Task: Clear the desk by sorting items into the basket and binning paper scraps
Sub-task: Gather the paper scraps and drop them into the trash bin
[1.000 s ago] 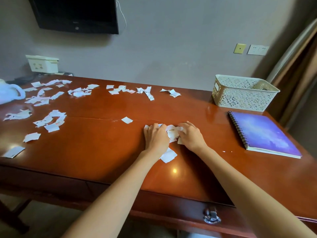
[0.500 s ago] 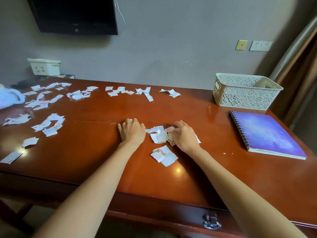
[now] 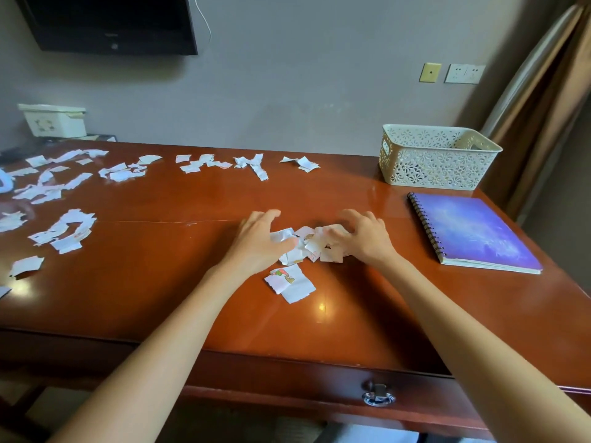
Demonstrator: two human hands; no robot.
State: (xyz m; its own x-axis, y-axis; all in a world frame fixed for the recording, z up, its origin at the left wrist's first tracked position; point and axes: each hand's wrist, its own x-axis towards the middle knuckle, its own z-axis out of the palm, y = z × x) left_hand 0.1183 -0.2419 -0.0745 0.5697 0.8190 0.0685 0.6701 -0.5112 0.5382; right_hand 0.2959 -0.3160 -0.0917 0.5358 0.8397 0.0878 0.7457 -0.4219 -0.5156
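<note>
Bare desk toward near edge. Left hand and right hand spread, fingers curled, flanking and touching scrap pile.

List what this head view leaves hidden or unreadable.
- Inside of the white lattice plastic basket: its walls hide it.
- Scraps under the left hand and right hand: covered by fingers.
- Pale object at the left edge: cropped.
- No bin in view.
</note>
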